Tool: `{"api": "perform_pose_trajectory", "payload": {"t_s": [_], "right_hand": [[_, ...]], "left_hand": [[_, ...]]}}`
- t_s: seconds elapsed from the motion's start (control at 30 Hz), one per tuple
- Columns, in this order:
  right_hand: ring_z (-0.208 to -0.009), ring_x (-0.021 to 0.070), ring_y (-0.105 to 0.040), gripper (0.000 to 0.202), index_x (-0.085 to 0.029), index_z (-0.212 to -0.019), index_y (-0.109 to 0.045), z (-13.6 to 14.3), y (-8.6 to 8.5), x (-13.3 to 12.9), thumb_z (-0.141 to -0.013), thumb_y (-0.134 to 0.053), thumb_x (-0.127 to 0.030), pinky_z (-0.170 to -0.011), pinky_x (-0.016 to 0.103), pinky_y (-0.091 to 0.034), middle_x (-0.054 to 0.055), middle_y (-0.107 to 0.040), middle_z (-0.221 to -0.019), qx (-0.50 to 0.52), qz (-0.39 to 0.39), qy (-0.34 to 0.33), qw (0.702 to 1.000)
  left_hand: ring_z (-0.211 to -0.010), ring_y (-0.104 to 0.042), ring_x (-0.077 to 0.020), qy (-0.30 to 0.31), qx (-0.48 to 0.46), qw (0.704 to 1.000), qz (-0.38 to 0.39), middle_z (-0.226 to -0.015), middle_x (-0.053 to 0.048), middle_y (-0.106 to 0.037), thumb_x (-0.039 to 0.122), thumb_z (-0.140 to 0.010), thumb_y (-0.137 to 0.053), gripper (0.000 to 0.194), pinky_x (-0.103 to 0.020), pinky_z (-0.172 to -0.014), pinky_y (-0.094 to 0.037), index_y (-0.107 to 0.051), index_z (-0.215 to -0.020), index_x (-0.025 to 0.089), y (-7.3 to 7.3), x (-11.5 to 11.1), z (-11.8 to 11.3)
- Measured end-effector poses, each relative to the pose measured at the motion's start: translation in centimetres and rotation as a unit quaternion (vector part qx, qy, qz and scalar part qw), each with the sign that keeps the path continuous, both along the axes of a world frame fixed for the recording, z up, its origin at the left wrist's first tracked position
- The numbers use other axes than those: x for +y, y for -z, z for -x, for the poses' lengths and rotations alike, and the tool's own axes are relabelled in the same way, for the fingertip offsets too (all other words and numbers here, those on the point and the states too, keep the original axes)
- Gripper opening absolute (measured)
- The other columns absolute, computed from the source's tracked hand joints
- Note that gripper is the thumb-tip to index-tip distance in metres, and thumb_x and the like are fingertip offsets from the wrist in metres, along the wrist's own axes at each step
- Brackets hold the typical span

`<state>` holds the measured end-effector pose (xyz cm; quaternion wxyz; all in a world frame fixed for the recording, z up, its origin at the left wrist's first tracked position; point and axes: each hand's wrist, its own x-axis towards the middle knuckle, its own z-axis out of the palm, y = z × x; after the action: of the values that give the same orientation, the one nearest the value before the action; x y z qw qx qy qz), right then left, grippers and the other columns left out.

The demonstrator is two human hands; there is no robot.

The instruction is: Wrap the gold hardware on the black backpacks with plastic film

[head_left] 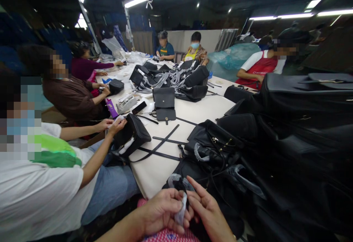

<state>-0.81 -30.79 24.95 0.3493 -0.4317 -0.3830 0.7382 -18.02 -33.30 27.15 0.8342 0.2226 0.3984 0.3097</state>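
Observation:
Low in the head view, my left hand point(165, 209) pinches a bag handle point(180, 212) covered in pale, clear-looking wrap. My right hand point(207, 208) meets it from the other side, index finger stretched upward and the other fingers bent in at the handle. Just beyond my fingers is a black bag point(190, 168), partly hidden by them, with another wrapped loop on it. Close past that lies a black handbag point(212, 139) with gold-coloured fittings and a wrapped handle.
Black bags point(298, 135) are piled high along my right. Loose black straps point(165, 142) cross the white table point(154, 168). At my left a co-worker point(55, 153) handles a black bag point(135, 133). More bags point(168, 76) with grey handles are heaped mid-table, with other people around it.

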Motion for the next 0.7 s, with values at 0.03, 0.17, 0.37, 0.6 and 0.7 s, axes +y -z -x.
{"api": "perform_pose_trajectory", "payload": {"t_s": [0.03, 0.17, 0.37, 0.6, 0.7], "right_hand": [[-0.05, 0.007, -0.047, 0.069, -0.018, -0.13, -0.051, -0.2, 0.0, 0.2, -0.073, -0.073, -0.049, -0.043, 0.019, -0.033, 0.001, -0.068, -0.078, -0.032, -0.006, 0.02, 0.999], [-0.052, 0.0103, -0.05, 0.057, -0.017, -0.114, -0.06, -0.9, -0.1, 0.3, -0.07, -0.072, -0.05, -0.04, 0.021, -0.037, 0.004, -0.07, -0.081, -0.104, 0.001, 0.067, 0.992], [-0.059, 0.0134, -0.058, 0.042, -0.019, -0.105, -0.066, -0.8, -0.8, -0.7, -0.071, -0.072, -0.043, -0.049, 0.024, -0.047, 0.001, -0.067, -0.075, -0.115, 0.013, 0.034, 0.993], [-0.067, 0.0158, -0.064, 0.056, -0.02, -0.111, -0.066, -5.7, -3.6, -0.7, -0.069, -0.073, -0.057, -0.061, 0.024, -0.053, 0.004, -0.074, -0.084, -0.163, -0.022, 0.106, 0.981], [-0.07, 0.017, -0.067, 0.055, -0.023, -0.11, -0.066, -9.9, -4.9, -1.5, -0.066, -0.076, -0.055, -0.062, 0.023, -0.056, 0.003, -0.075, -0.088, -0.173, -0.047, 0.229, 0.957]], "left_hand": [[-0.073, -0.064, -0.019, 0.005, 0.072, 0.997, -0.037, -0.086, -0.007, -0.065, 0.043, -0.073, -0.068, 0.037, -0.028, -0.059, -0.05, -0.052, -0.094, 0.017, 0.1, 0.1, 0.4], [-0.083, -0.06, -0.0216, -0.041, 0.474, 0.844, -0.247, -0.085, -0.006, -0.061, 0.035, -0.087, -0.044, 0.019, -0.036, -0.076, -0.049, -0.055, -0.084, 0.019, 0.1, 0.8, 2.9], [-0.112, -0.053, -0.0238, 0.066, 0.484, 0.773, -0.405, -0.12, -0.008, -0.06, 0.02, -0.072, -0.058, 0.038, -0.034, -0.096, -0.041, -0.059, -0.11, 0.021, 0.1, 2.9, 4.1], [-0.046, -0.045, -0.0097, 0.105, 0.232, 0.946, -0.2, -0.049, 0.006, -0.049, 0.035, -0.069, -0.069, 0.026, -0.022, -0.051, -0.036, -0.05, -0.061, 0.018, -1.7, 6.6, 0.9], [-0.047, -0.05, -0.0083, -0.005, 0.006, 0.997, -0.075, -0.052, 0.005, -0.051, 0.031, -0.066, -0.076, 0.031, -0.022, -0.055, -0.043, -0.049, -0.062, 0.017, -4.4, 7.2, 0.0]]}}
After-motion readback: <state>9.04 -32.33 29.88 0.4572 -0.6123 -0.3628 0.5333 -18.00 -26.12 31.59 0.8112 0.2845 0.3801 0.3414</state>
